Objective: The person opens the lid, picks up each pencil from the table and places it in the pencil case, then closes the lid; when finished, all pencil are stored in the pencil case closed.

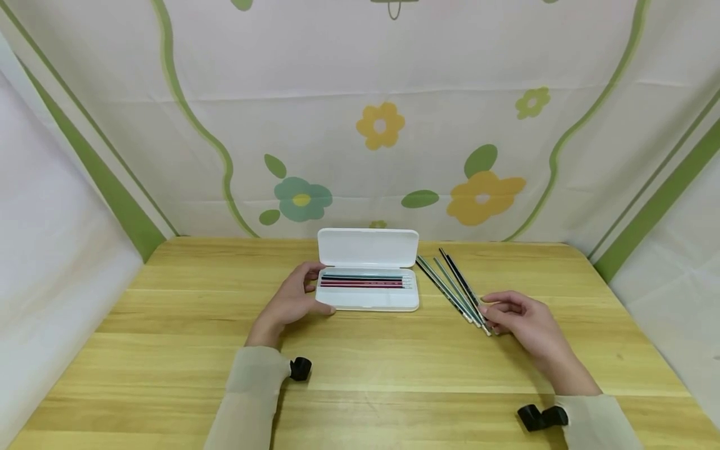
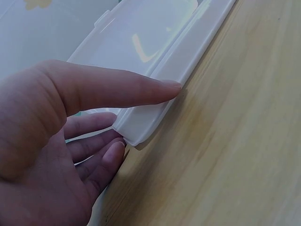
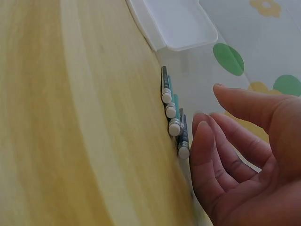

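A white pencil case (image 1: 349, 300) lies on the table with its lid (image 1: 368, 247) raised. Inside it, red, dark and teal pencils (image 1: 360, 284) lie side by side. My left hand (image 1: 292, 303) grips the case's left end, thumb (image 2: 141, 91) along the front wall and fingers around the side. To the right of the case, several dark and green pencils (image 1: 444, 290) lie fanned out, white eraser ends (image 3: 175, 128) toward me. My right hand (image 1: 529, 322) is beside these eraser ends, fingers bent and thumb apart from them, with no pencil between them in the right wrist view.
The wooden table (image 1: 360, 369) stretches out in front of and to both sides of the case. Behind it hangs a pale curtain (image 1: 315, 125) with flowers and leaves, close to the raised lid. More fabric flanks both sides.
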The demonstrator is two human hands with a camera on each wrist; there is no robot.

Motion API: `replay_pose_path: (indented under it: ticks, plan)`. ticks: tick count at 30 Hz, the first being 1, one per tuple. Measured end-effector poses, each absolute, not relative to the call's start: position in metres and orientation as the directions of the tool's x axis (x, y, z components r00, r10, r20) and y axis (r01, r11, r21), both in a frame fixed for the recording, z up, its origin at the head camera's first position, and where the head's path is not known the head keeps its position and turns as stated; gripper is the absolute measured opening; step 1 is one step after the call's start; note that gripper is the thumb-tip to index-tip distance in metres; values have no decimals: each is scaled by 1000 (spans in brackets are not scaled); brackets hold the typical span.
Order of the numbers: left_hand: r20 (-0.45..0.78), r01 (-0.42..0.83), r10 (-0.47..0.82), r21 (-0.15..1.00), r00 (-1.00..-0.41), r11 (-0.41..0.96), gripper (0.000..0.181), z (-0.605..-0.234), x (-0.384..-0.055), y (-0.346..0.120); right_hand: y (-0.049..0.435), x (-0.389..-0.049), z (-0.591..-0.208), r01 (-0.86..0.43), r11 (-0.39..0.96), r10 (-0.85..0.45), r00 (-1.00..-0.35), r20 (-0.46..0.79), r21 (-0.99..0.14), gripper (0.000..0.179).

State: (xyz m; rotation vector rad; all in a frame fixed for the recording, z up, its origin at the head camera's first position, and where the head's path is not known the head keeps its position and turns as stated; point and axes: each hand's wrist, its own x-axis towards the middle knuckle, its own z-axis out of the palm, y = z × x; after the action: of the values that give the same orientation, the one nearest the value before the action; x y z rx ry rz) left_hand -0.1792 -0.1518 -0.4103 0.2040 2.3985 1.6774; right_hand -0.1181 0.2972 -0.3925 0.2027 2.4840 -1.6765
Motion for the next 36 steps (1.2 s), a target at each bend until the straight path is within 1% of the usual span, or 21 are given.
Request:
replay_pose_path:
  ticks: [9, 22, 36]
  plan:
    - [-93, -8, 231, 938, -968, 347, 92, -409, -179, -152, 301, -117, -392, 194, 403, 41, -980, -195, -894, 56]
    - [-95, -9, 223, 933, -970, 359, 91, -407, -179, -152, 305, -118, -391, 193, 402, 33, -980, -196, -895, 52]
    - [-101, -14, 219, 930, -970, 366, 91, -409, -179, -151, 307, -117, -397, 204, 465, 37, -977, -211, -861, 49]
